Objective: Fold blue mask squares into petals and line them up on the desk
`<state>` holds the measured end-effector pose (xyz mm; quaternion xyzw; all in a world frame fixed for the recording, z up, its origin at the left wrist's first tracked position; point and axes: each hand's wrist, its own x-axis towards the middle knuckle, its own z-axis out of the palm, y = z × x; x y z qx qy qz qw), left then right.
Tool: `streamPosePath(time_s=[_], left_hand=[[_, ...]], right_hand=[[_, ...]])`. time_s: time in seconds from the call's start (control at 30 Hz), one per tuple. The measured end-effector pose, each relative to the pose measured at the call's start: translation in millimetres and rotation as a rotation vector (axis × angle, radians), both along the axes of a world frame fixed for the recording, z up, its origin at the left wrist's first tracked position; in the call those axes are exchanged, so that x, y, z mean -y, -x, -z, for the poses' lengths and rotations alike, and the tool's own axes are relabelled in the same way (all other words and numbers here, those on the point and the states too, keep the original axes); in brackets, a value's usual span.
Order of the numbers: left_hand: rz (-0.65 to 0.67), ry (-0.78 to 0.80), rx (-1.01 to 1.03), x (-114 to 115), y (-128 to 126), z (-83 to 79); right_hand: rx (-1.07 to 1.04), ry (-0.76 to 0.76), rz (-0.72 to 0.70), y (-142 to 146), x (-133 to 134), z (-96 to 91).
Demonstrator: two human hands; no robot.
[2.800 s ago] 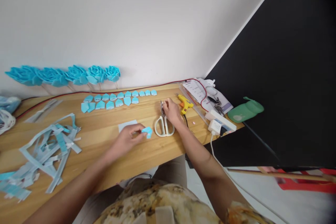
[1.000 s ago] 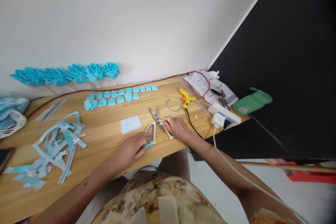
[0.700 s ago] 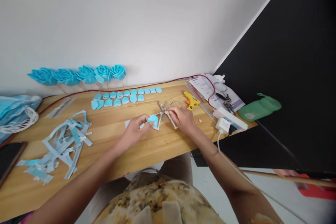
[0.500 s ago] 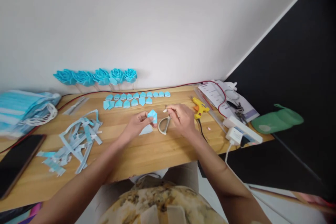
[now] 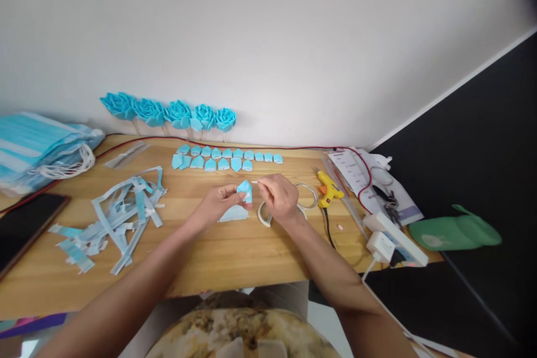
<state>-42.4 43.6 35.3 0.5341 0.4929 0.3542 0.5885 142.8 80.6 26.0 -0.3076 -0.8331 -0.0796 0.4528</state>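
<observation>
My left hand (image 5: 224, 201) pinches a folded light-blue petal (image 5: 244, 190) between thumb and fingers, with a small white patch on its lower part. My right hand (image 5: 280, 198) is closed, and a small white strip of tape (image 5: 254, 182) sticks out from its fingertips beside the petal's upper right edge. I cannot tell whether the strip touches the petal. Under my left hand lies a flat pale-blue piece (image 5: 234, 213). A tape roll (image 5: 264, 217) is partly hidden under my right hand, and another ring-shaped roll (image 5: 309, 194) lies to its right.
Two rows of folded blue petals (image 5: 224, 164) lie behind my hands. Blue flowers on sticks (image 5: 178, 114) lean against the wall. Cut strips (image 5: 121, 218), a phone (image 5: 29, 229) and a mask pack (image 5: 37, 145) are left; a yellow glue gun (image 5: 329, 189) and power strip (image 5: 396, 240) are right.
My right hand has brought the white strip left, close to the petal in my left hand. A ring-shaped roll now shows right of that hand. The camera view has shifted.
</observation>
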Motion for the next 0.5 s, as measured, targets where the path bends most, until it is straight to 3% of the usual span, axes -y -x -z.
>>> streamPosePath(time_s=[0.23, 0.5], left_hand=[[-0.034, 0.048, -0.004, -0.4, 2.3, -0.6], [-0.039, 0.047, -0.011, -0.8, 1.6, 1.8]], right_hand=[[0.011, -0.015, -0.079, 0.8, -2.4, 4.1], [0.058, -0.027, -0.062, -0.2, -2.8, 5.9]])
